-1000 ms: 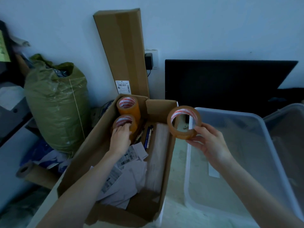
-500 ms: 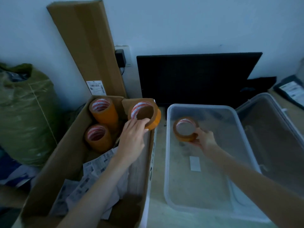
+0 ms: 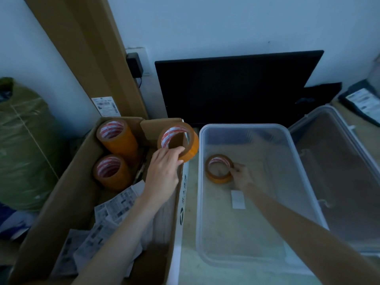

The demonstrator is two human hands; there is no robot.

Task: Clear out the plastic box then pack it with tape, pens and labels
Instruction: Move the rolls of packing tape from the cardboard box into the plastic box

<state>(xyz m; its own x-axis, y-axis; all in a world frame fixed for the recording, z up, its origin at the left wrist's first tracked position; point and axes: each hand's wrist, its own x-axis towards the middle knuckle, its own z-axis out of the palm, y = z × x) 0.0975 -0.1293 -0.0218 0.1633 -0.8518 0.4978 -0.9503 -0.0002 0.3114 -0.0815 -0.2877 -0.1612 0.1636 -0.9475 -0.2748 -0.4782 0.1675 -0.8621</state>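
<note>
A clear plastic box (image 3: 296, 161) stands right of a cardboard box (image 3: 67, 188). My right hand (image 3: 240, 175) reaches into the plastic box and holds a thin roll of brown tape (image 3: 218, 168) low near its far left corner. My left hand (image 3: 164, 169) grips a thick roll of orange-brown tape (image 3: 185, 140), lifted above the cardboard box's right wall. Two more thick tape rolls (image 3: 115, 140) (image 3: 111, 171) stand at the far end of the cardboard box. Printed label sheets (image 3: 115, 208) lie crumpled under my left forearm. A small white slip (image 3: 238, 199) lies on the plastic box's floor.
A second clear tub (image 3: 349, 171) sits right of the plastic box. Behind both stands a black monitor (image 3: 236, 87). A tall flat carton (image 3: 90, 54) leans on the wall, with a plugged adapter (image 3: 134, 63) beside it. A green sack (image 3: 22, 145) fills the left side.
My right hand has lowered the thin tape roll from above the box rim into the plastic box. My left hand has lifted a thick roll out of the cardboard box, toward the right.
</note>
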